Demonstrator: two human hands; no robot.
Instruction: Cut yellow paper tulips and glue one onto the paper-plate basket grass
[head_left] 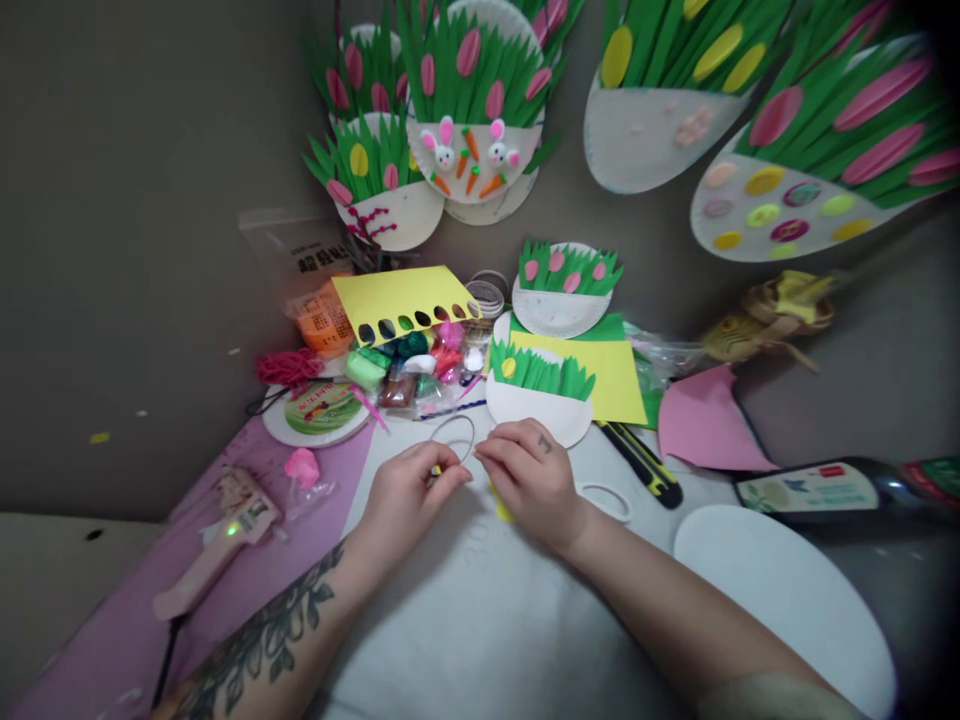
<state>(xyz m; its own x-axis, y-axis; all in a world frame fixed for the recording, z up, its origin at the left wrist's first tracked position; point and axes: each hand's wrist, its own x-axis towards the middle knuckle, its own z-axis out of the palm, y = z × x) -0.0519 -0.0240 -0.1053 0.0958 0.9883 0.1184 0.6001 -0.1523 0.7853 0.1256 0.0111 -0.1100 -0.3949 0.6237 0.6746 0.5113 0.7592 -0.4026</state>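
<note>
My left hand (416, 490), its forearm tattooed with leaves, pinches a thin grey ring (466, 425) that rises in a loop above the fingers; a bit of yellow shows at the fingertips. Close on its right, my right hand (529, 480) has its fingers pressed together, and what they hold, if anything, is too small to tell. A yellow piece (500, 503) lies partly hidden under that hand. Just beyond the hands rests a white half-plate pocket (538, 404) with green paper grass and one yellow oval. To the right lies a white ring (606, 500).
A pink glue gun (225, 550) with a green light lies left. Behind are bagged clay (409, 375), yellow paper (405, 300) and a smaller finished plate (562, 310). A black-yellow cutter (641, 465), a dark bottle (840, 488) and a white disc (780, 600) are right.
</note>
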